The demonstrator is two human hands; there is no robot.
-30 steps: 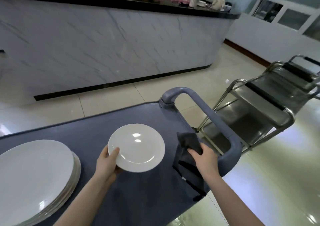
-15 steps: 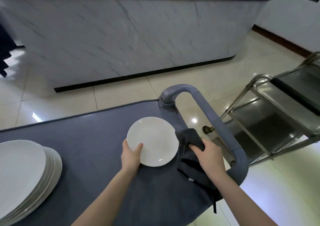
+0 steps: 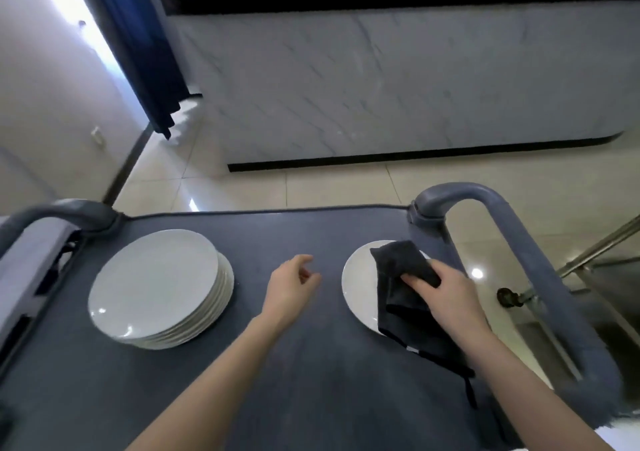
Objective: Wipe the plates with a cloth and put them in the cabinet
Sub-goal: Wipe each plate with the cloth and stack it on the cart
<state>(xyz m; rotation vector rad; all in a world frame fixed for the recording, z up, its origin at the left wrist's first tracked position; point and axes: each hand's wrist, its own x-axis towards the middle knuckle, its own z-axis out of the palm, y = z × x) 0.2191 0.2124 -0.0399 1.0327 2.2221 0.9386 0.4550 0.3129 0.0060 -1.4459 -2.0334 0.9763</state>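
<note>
- On the right side of the cart top, the right hand [image 3: 446, 298] grips a dark cloth [image 3: 398, 267], its fingers curled into the folds and pressing the cloth onto a small white plate [image 3: 358, 288].
- That plate lies flat on the cart [image 3: 311, 381], just beside the right handle [image 3: 512, 239].
- The left hand [image 3: 291, 288] hovers near the plate's left rim, fingers loosely parted, holding nothing.
- A stack of larger white plates [image 3: 156, 284] sits well apart, at the cart's left.

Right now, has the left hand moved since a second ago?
Yes. The left hand has let go of the small plate and drawn left, away from the cart handle, toward the plate stack.
</note>
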